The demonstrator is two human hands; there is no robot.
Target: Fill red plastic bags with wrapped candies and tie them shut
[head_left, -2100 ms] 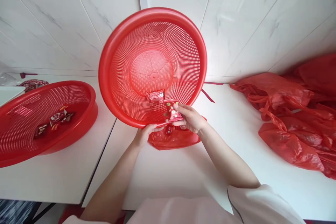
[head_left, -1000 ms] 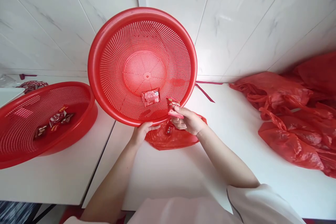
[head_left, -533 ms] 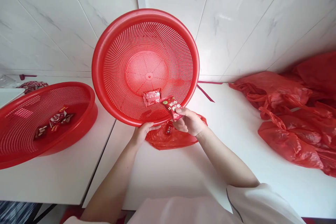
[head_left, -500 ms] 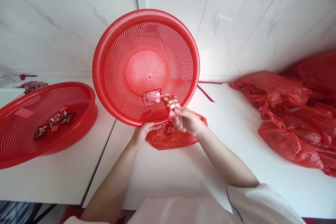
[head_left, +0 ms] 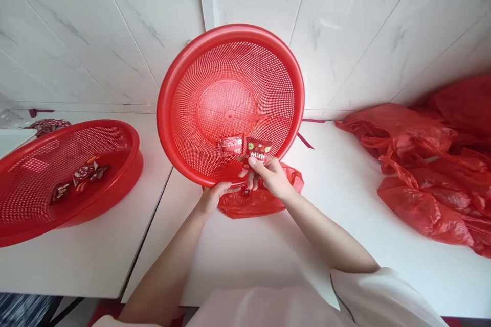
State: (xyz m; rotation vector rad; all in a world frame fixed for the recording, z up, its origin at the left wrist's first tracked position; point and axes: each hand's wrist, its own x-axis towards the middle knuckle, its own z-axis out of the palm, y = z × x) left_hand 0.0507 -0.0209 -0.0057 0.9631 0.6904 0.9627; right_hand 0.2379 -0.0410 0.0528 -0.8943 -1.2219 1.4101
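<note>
My left hand (head_left: pixel 215 197) grips the lower rim of a round red plastic colander (head_left: pixel 164 112), which is tilted so that its inside faces me. Between the thumb and fingers of my right hand (head_left: pixel 270 171) is a small red snack packet (head_left: pixel 258 146) with white lettering, held just inside the lower right rim. Beside it, a pink-and-white packet (head_left: pixel 230 146) lies against the colander's lower wall. Under the colander rests a red plastic bag (head_left: pixel 253 205) on the white table, partly hidden by the rim and my hands; a bit of a small red packet shows at its mouth.
On the left, a second red colander (head_left: pixel 126 148) holds several small dark packets (head_left: pixel 82 174). Several red plastic bags (head_left: pixel 425 199) are heaped on the right of the white table (head_left: pixel 333 204). A marbled tile wall (head_left: pixel 345 36) rises behind, with a dark red ribbon (head_left: pixel 306 141) near its foot.
The colander has shifted a little to the right and its tilt has changed slightly. My left hand moved right with it. My right hand drew slightly left, still holding the red packet, whose lettering now shows upright.
</note>
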